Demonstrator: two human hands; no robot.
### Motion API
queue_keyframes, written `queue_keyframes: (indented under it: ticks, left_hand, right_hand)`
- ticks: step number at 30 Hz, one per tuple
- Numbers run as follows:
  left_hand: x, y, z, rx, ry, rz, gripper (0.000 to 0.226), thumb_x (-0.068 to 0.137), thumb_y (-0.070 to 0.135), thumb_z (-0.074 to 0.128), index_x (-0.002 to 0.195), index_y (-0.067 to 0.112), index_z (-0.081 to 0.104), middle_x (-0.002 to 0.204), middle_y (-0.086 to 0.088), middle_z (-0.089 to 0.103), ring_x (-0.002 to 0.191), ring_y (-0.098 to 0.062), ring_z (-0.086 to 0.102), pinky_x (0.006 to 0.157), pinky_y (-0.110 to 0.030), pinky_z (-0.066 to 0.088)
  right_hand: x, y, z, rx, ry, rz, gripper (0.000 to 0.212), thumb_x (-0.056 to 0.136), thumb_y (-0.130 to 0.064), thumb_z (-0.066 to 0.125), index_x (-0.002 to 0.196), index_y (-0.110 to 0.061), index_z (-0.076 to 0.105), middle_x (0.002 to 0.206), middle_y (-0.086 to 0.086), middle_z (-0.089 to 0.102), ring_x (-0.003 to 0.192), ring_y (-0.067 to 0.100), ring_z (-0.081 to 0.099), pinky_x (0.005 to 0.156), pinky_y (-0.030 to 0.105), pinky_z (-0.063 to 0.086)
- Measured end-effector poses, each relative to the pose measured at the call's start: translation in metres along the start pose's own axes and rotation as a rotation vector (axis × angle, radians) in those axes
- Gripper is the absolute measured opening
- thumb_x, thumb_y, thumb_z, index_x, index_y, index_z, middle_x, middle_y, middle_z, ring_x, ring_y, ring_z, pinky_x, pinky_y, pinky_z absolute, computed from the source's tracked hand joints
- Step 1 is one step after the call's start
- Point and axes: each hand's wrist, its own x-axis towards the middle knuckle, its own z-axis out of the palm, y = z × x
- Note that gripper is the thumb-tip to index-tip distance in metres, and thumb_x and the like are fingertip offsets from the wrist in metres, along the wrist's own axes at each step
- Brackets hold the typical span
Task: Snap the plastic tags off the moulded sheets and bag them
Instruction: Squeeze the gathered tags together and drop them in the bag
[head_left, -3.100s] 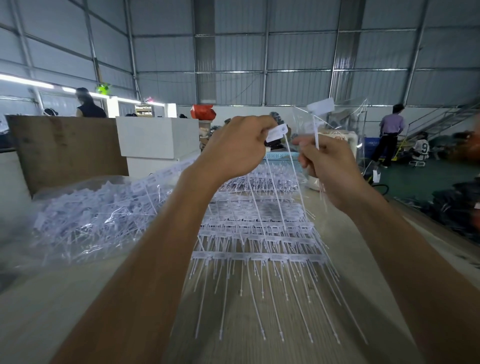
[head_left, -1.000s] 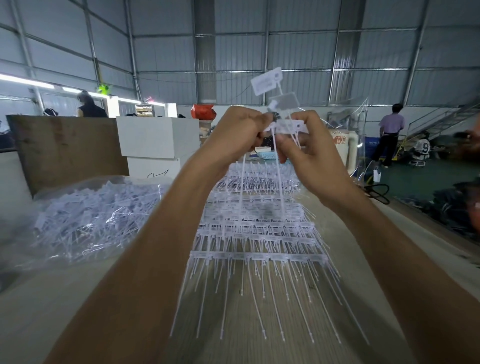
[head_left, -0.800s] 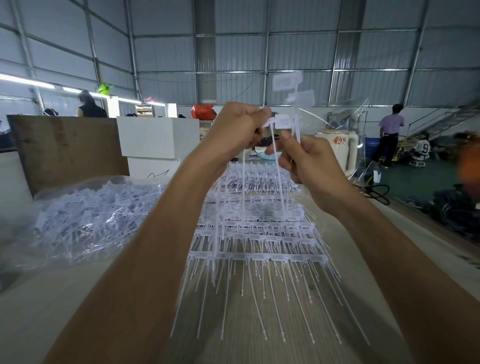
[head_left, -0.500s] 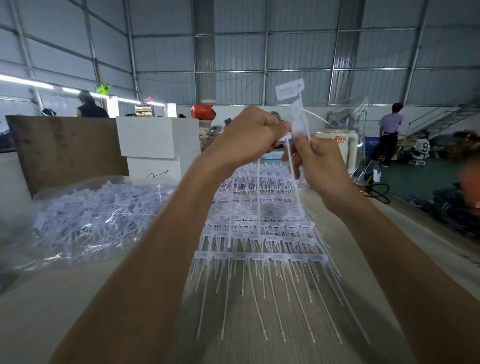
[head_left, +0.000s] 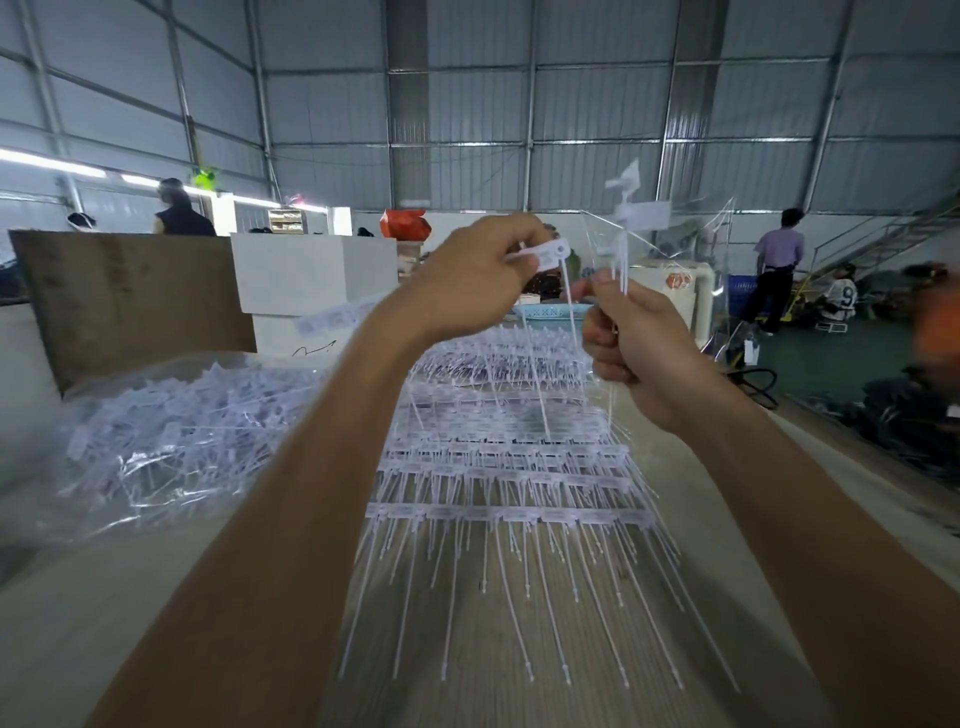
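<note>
Moved: hands now apart; half a second ago they were pressed close around one tag, now the left hand (head_left: 470, 275) has pulled a tag (head_left: 540, 255) away to its own side, and the right hand (head_left: 636, 345) has dropped a little with its bunch.
Left hand: pinching the flat head of that tag between thumb and fingertips, tail hanging down between the two hands.
Right hand: curled round a bunch (head_left: 626, 228) of freed tags, heads sticking up above the fist, tails trailing below it.
Sheets: moulded sheets (head_left: 511, 470) lie flat on the table (head_left: 519, 686), under and beyond both hands, rows of tags not yet snapped off.
Bag: clear bag (head_left: 171, 431) of loose tags, well out to the left of the left hand; a second clear film shows above the right hand, unclear whether it is another bag.
Stage: judged as one tag just off, to be added to the bunch; plenty of sheet left.
Risk 1: bunch grip looks loose at the top, heads fan out, so a tag could slip out on the next pull.
Risk 2: hanging tail may snag the rows below and drag a sheet.
Risk 3: long thin tails tangle easily, so bagging the bunch could spill some beside the bag.
Background: other people stand far beyond the hands, not involved.
</note>
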Motion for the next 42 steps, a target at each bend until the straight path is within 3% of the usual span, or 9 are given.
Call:
queue_keyframes:
  ticks: [5,11,17,21,24,28,33,38,42]
  left_hand:
    - [0.002,-0.004,0.003,0.245,0.34,0.003,0.02,0.104,0.041,0.041,0.117,0.033,0.054,0.085,0.004,0.069,0.071,-0.013,0.062,0.063,-0.027,0.041]
    - [0.002,-0.004,0.014,0.293,0.142,0.147,0.059,0.103,0.044,0.042,0.153,0.056,0.013,0.079,-0.002,0.071,0.058,-0.017,0.061,0.062,-0.04,0.058]
    - [0.004,-0.007,0.016,0.244,0.156,0.087,0.049,0.1,0.042,0.049,0.146,0.052,0.038,0.118,0.007,0.071,0.097,-0.016,0.068,0.088,-0.044,0.055]
    - [0.007,-0.007,0.02,0.008,0.033,0.083,0.049,0.1,0.029,0.055,0.146,0.042,0.046,0.063,0.007,0.067,0.04,-0.009,0.041,0.059,-0.032,0.043]
    - [0.005,-0.007,0.019,-0.09,-0.028,0.114,0.053,0.101,0.023,0.055,0.151,0.038,0.041,0.102,0.027,0.063,0.042,-0.007,0.035,0.061,-0.029,0.047]
    - [0.005,-0.011,0.015,-0.17,0.025,0.091,0.061,0.101,0.024,0.057,0.155,0.038,0.032,0.128,0.012,0.054,0.07,0.01,0.022,0.058,-0.025,0.051]
    - [0.003,-0.008,0.024,-0.187,-0.091,0.072,0.053,0.099,0.023,0.057,0.146,0.046,0.044,0.066,0.0,0.066,0.065,-0.022,0.058,0.082,-0.05,0.058]
    - [0.004,-0.01,0.022,0.235,0.017,0.131,0.052,0.101,0.037,0.048,0.146,0.058,0.034,0.089,0.004,0.073,0.066,-0.015,0.063,0.07,-0.035,0.057]
    - [0.002,-0.009,0.02,0.536,0.121,0.141,0.051,0.102,0.035,0.042,0.148,0.055,0.032,0.062,0.014,0.04,0.068,-0.019,0.046,0.066,-0.037,0.05]
  right_hand:
    - [-0.004,-0.001,0.005,-0.145,-0.027,-0.008,0.037,0.108,-0.036,0.043,0.092,-0.015,0.069,0.056,-0.006,0.027,0.048,0.012,0.018,0.041,0.021,0.019]
    - [-0.008,0.004,0.015,-0.328,-0.036,0.011,0.04,0.109,-0.035,0.042,0.091,-0.009,0.066,0.044,-0.014,0.034,0.037,0.004,0.025,0.04,0.021,0.022]
    - [-0.008,0.005,0.015,-0.347,0.01,-0.002,0.04,0.109,-0.031,0.041,0.097,-0.002,0.066,0.042,-0.015,0.037,0.037,0.003,0.028,0.041,0.021,0.024]
    - [-0.006,0.006,0.014,-0.335,0.053,-0.026,0.036,0.108,-0.028,0.044,0.089,-0.01,0.068,0.042,-0.016,0.039,0.037,0.002,0.03,0.041,0.02,0.026]
    - [-0.007,0.007,0.013,-0.306,0.078,-0.044,0.034,0.108,-0.026,0.044,0.089,-0.009,0.066,0.043,-0.015,0.038,0.039,0.004,0.028,0.042,0.02,0.025]
    - [-0.007,0.002,0.014,-0.229,0.043,-0.087,0.036,0.108,-0.029,0.045,0.095,-0.003,0.065,0.046,-0.014,0.037,0.041,0.005,0.027,0.041,0.02,0.025]
    - [-0.012,0.003,0.023,-0.228,-0.018,-0.066,0.042,0.108,-0.028,0.045,0.073,-0.033,0.067,0.049,-0.011,0.038,0.043,0.006,0.028,0.043,0.022,0.021]
    - [-0.013,0.004,0.021,-0.253,-0.002,-0.031,0.037,0.108,-0.028,0.045,0.077,-0.017,0.063,0.05,-0.008,0.036,0.042,0.008,0.024,0.044,0.023,0.021]
    - [-0.012,0.004,0.017,-0.268,0.025,-0.044,0.035,0.107,-0.029,0.047,0.08,-0.015,0.064,0.047,-0.013,0.035,0.042,0.007,0.026,0.042,0.022,0.024]
